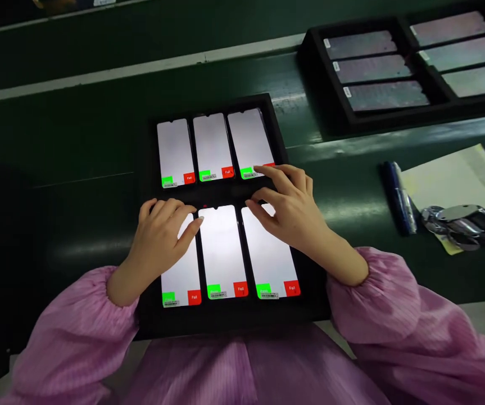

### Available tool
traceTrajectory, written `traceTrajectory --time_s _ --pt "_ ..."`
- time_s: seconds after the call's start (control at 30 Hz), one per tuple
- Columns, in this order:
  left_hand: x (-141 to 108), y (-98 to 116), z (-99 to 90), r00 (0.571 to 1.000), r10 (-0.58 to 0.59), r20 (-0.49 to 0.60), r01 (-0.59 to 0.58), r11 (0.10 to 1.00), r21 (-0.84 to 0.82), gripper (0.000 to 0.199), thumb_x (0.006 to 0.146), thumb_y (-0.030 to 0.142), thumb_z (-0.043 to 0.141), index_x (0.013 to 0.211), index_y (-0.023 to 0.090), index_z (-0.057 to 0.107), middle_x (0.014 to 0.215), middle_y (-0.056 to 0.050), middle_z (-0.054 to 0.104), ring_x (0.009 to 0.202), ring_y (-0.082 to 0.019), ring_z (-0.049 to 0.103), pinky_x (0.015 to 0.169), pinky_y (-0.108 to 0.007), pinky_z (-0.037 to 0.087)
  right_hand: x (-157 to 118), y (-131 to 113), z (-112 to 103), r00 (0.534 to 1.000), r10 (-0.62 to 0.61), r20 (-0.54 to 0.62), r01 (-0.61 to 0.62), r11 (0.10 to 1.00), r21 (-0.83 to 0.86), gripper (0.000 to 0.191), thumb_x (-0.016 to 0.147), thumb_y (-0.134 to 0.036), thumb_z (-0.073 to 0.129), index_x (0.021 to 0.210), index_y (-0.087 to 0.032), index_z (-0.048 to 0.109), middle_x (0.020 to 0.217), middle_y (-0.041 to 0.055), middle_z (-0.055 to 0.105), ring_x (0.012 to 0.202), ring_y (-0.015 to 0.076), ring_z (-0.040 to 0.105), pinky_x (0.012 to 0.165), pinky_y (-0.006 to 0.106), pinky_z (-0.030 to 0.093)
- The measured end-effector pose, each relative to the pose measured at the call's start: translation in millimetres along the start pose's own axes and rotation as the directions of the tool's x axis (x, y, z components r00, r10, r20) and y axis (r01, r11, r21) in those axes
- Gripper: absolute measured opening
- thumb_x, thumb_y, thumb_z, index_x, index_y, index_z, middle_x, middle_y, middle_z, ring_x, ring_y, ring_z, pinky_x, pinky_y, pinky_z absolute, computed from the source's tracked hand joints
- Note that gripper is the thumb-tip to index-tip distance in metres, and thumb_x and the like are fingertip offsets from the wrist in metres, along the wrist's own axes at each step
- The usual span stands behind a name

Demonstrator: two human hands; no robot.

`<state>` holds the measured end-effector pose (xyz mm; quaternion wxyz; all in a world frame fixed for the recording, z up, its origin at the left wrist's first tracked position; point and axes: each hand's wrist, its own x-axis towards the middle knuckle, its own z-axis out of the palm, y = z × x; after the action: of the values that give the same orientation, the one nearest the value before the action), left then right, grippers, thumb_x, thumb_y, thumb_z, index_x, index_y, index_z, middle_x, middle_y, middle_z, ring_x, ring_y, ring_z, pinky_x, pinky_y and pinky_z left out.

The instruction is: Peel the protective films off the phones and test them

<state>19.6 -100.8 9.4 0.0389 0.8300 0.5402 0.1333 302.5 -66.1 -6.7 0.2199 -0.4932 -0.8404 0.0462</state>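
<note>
Six smartphones (221,247) lie face up in a black tray (309,298), in two rows of three, their lit screens pale white and the near row brighter than the far one. Each screen has a small notch at its top edge, a green box at the lower left and a red box at the lower right. The red boxes read "Fail" in white wherever they show; the one on the far right phone is partly covered. A small barcode-like strip sits by each green box, too small to read, and no brand can be made out. The left hand (162,242) lies over the near left phone, its fingers (183,211) curved and reaching to the edge of the near middle phone. The right hand (286,208) spans the gap between the rows, its fingers (267,177) spread over the far right and near right phones. Both hands are open, palms down, and hold nothing. Pink pleated sleeves (69,337) gather at the wrists, just below the tray. Beyond the tray, up and to the right, a second black tray (377,121) holds pinkish-grey glass panels (385,95). To the tray's right lie blue pens (399,197), yellowish paper (448,180) and a crumpled chrome-like object (465,225), all on a dark green belt (77,129).
</note>
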Motion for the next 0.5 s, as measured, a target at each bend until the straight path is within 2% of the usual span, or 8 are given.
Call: traceTrajectory --time_s 0.07,0.17,0.3,0.4,0.47,0.5 --pt "3 5 -2.1 0.999 0.026 0.019 -0.027 0.999 0.045 0.041 0.111 0.045 0.044 0.116 0.019 0.075 0.105 -0.008 0.074 0.095 -0.028 0.065 0.102 -0.051 0.042 -1 2 -1 1.000 -0.003 -0.001 0.003 1.000 -0.016 0.025 0.105 -0.035 0.061 0.095 -0.022 0.080 0.155 0.0121 0.060 0.142 0.0414 0.048 0.106 0.060 0.040" --pt "13 16 -2.1 0.997 0.072 0.030 -0.074 0.992 0.101 0.042 0.112 0.043 0.043 0.129 0.019 0.072 0.115 -0.011 0.075 0.103 -0.030 0.065 0.100 -0.052 0.042 1 9 2 1.000 0.001 0.015 -0.001 1.000 0.004 0.022 0.104 -0.038 0.064 0.098 -0.027 0.083 0.160 0.0087 0.056 0.144 0.0411 0.048 0.108 0.062 0.039" --pt "23 22 2.8 0.995 0.069 0.066 -0.069 0.998 -0.014 0.044 0.112 0.046 0.039 0.119 0.021 0.075 0.111 -0.008 0.076 0.108 -0.030 0.065 0.108 -0.058 0.040 -4 16 -1 1.000 -0.007 -0.019 0.009 0.991 0.135 0.023 0.104 -0.036 0.065 0.091 -0.029 0.083 0.152 0.0056 0.063 0.140 0.0364 0.052 0.107 0.058 0.041" --pt "15 25 -3.0 0.997 0.044 0.062 -0.042 0.999 -0.030 0.043 0.112 0.049 0.041 0.124 0.024 0.073 0.114 -0.007 0.074 0.112 -0.030 0.064 0.121 -0.068 0.030 -32 10 -25 0.990 -0.131 -0.060 0.142 0.955 0.261 0.020 0.102 -0.029 0.066 0.087 -0.025 0.079 0.133 0.0076 0.071 0.120 0.0300 0.062 0.098 0.051 0.047" --pt "-1 39 -12.4 0.995 0.103 0.017 -0.102 0.994 -0.042 0.045 0.110 0.054 0.047 0.135 0.024 0.068 0.122 -0.010 0.073 0.118 -0.032 0.064 0.126 -0.071 0.023 -63 -2 -47 0.973 -0.229 -0.037 0.225 0.891 0.395 0.012 0.099 -0.020 0.067 0.092 -0.024 0.075 0.112 0.0061 0.074 0.097 0.0222 0.064 0.089 0.045 0.051" --pt "-11 51 -16.8 0.987 0.163 -0.004 -0.162 0.984 -0.077 0.048 0.108 0.057 0.052 0.139 0.022 0.065 0.124 -0.011 0.073 0.121 -0.032 0.064 0.129 -0.068 0.022 -80 -10 -57 0.966 -0.259 0.007 0.226 0.857 0.464 0.010 0.098 -0.018 0.066 0.098 -0.024 0.074 0.102 0.0035 0.073 0.088 0.0189 0.064 0.088 0.044 0.051"
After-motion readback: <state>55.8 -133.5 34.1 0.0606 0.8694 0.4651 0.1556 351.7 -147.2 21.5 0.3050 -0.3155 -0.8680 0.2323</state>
